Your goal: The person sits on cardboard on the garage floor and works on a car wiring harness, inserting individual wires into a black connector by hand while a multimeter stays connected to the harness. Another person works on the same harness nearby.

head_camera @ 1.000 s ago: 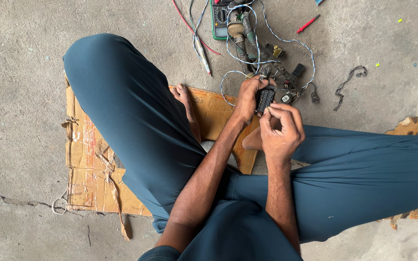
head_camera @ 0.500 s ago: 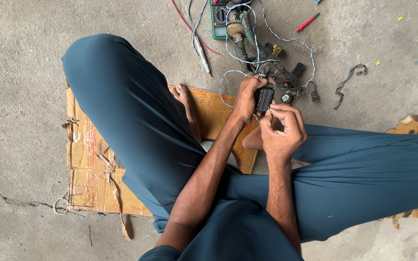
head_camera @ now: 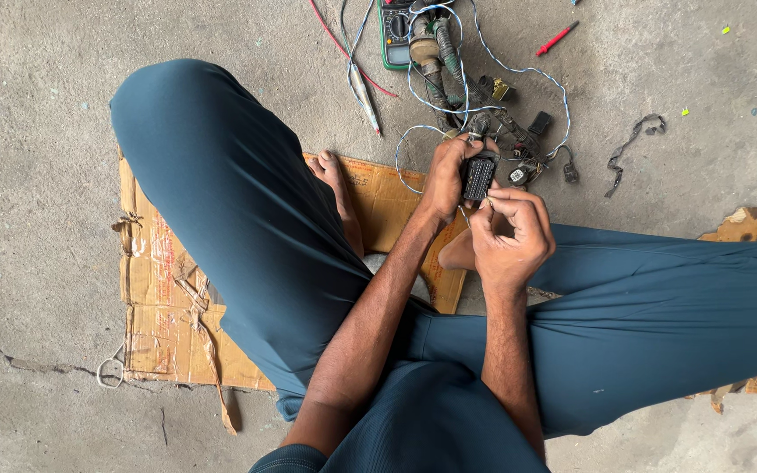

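Head view: a seated person is seen from above on a concrete floor (head_camera: 63, 114), legs in blue trousers (head_camera: 247, 219) spread over flattened cardboard (head_camera: 155, 298).
Left hand (head_camera: 449, 180): clenched around a black multi-pin connector (head_camera: 478, 178), which is held upright just above the floor, in front of the knees.
Right hand (head_camera: 510, 232): fingers are pinched together just beside the connector's lower edge; something thin seems to be gripped between the fingertips, but it is too small to be told.
Connector position: between both hands, touching the left palm, near the wire bundle.
Wire bundle (head_camera: 484, 105): blue-white wires and smaller plugs are tangled on the floor just beyond the hands.
Multimeter (head_camera: 393, 35): a green meter is lying at the top edge, partly covered by wires.
Red tool (head_camera: 557, 38): a small red-handled piece is lying well apart, at upper right.
Bare foot (head_camera: 336, 184): rested on the cardboard, left of the hands.
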